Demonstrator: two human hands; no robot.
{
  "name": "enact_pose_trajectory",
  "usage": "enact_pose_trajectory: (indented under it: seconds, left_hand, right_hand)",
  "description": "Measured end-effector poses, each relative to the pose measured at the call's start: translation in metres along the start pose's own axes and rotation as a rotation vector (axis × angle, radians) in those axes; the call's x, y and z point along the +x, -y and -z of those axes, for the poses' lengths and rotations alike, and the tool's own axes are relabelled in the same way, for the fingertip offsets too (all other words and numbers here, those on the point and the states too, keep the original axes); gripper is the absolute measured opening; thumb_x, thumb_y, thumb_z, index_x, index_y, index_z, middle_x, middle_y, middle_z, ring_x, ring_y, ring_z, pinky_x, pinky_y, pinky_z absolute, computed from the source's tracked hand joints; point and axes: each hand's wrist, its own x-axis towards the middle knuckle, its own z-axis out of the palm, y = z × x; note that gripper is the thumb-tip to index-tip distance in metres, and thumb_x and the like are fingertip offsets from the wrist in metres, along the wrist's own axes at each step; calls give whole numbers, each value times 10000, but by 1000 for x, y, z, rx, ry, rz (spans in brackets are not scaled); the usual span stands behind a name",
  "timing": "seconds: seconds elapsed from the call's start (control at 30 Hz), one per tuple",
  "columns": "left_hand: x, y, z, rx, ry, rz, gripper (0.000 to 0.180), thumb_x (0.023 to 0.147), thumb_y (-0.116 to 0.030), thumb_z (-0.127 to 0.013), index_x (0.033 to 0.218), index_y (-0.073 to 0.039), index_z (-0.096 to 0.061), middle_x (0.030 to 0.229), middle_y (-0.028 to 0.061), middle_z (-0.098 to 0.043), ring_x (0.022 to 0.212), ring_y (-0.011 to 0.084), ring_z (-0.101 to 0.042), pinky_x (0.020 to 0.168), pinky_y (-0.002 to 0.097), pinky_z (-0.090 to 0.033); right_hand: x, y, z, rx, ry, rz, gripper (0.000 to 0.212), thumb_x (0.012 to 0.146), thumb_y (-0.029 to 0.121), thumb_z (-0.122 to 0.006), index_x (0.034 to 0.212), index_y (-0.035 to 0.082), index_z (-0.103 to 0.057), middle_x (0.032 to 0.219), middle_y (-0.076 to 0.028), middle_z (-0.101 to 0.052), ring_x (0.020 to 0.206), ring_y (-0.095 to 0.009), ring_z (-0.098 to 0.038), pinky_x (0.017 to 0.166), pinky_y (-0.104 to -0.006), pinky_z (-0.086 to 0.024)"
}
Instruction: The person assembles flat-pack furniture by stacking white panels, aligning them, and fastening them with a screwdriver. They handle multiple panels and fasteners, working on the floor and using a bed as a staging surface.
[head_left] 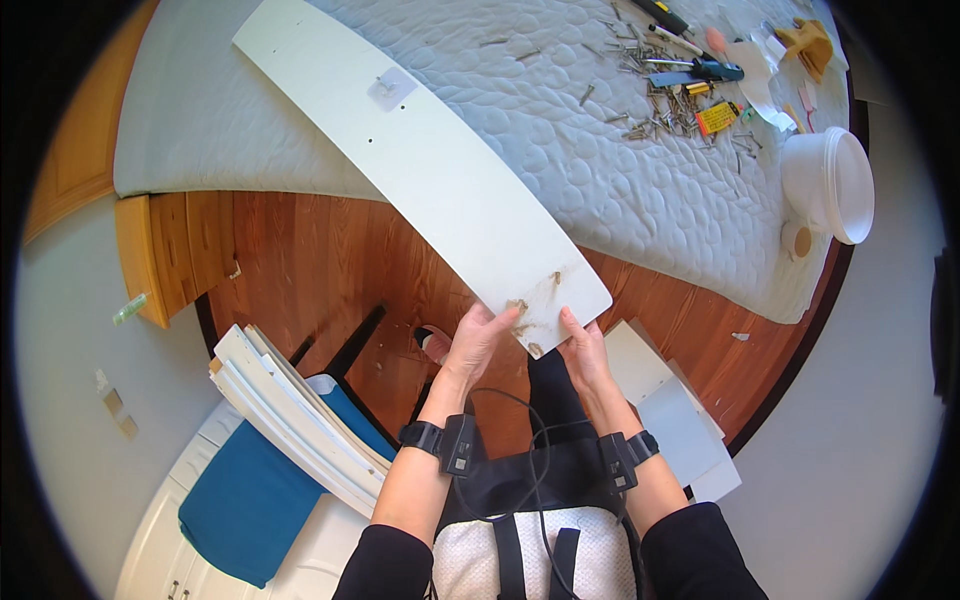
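Observation:
A long white board [430,165] slants from the mattress at upper left down to my hands. Its near end carries brown stains and its far half has a small clear plastic piece stuck on it. My left hand [477,340] grips the near end's left corner. My right hand [583,345] grips the same end from the right, thumb on top. Both wrists wear black bands with cables running to my chest.
The far end of the board lies on a quilted grey mattress [620,190]. Screws and tools [675,90] are scattered at its far right, beside a white bucket [830,180]. Stacked white boards [300,420] lean at my left; white panels [675,410] lie right, on wooden floor.

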Motion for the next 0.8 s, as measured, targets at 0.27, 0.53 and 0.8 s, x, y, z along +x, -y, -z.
enact_pose_trajectory:
  seconds: [0.27, 0.53, 0.8]
  left_hand:
    - [-5, -5, -2, 83, 34, 14, 527, 856, -216, -678, 1275, -16, -429, 1240, 103, -526, 1157, 222, -487, 945, 359, -418]
    - [-17, -16, 10, 25, 61, 62, 607, 830, -457, -661, 1235, -39, -487, 1113, 82, -587, 966, 221, -565, 499, 313, -488]
    - [-28, -26, 6, 42, 73, 80, 541, 900, -430, -573, 1251, -29, -481, 1181, 90, -568, 1055, 230, -528, 805, 365, -489]
  right_hand:
    - [-20, 14, -17, -13, -59, 41, 515, 907, 190, -608, 1337, 23, -379, 1259, -81, -516, 1147, -195, -519, 941, -344, -450]
    - [-43, 12, -28, -37, -76, 69, 496, 902, 191, -615, 1311, 10, -401, 1252, -96, -518, 1134, -194, -524, 928, -341, -458]
    - [-46, 5, -28, -92, -78, 59, 484, 910, 225, -609, 1298, 8, -415, 1231, -89, -530, 1129, -188, -527, 924, -343, -459]
